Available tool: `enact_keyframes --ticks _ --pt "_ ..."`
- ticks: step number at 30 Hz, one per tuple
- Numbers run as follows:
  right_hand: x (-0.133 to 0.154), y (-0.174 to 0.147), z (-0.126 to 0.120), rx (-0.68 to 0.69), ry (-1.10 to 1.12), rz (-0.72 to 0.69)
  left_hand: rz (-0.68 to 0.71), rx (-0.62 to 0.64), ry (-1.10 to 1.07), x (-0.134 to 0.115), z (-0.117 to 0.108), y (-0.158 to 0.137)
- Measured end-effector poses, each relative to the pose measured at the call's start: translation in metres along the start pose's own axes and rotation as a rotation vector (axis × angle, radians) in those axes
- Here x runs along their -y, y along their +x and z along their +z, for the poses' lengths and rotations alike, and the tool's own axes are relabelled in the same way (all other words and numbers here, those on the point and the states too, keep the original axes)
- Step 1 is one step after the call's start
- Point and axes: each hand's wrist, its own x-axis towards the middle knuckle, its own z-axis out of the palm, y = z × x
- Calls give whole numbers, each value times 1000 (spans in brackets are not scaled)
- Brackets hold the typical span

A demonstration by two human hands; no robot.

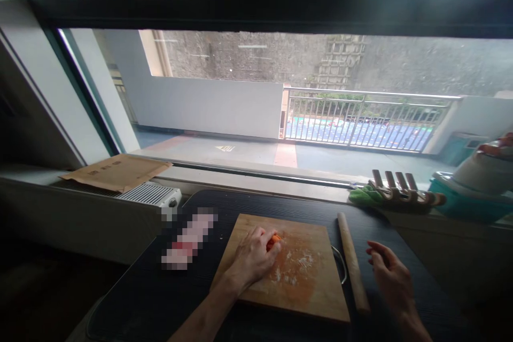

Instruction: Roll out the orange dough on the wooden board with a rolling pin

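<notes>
From where I'm standing, the person's left hand is resting on the wooden board, a little toward ten o'clock from its centre, and its grip is closing round an orange lump. That lump is sitting near the board's twelve o'clock, mostly hiding under the curling hand. White flecks and an orange smear are covering the board toward four o'clock. A metal handle is jutting out at three o'clock, and just beyond it a rolling pin is lying lengthwise on the dark tabletop. Past the pin, also toward three o'clock, the right hand is hanging apart from it, loosely bending, its grip released. Over at ten o'clock from the board, a pixelated pinkish patch is showing, and farther out that way a brown envelope is lying.
</notes>
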Motion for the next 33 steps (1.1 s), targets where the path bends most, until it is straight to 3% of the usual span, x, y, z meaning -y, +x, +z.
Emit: enact_keyframes --ticks 6,10,15,22,33 --pt "41 -37 48 287 121 -129 -50 -160 78 -3 29 0" --pt "44 -50 67 337 54 -175 -2 -156 38 6 34 -1" --pt "37 -57 66 296 9 -223 57 -185 6 9 35 1" --pt "37 -57 66 271 -23 -265 69 -230 -33 -8 45 5" --pt "45 -60 62 263 -46 -301 -25 -237 -12 -16 48 2"
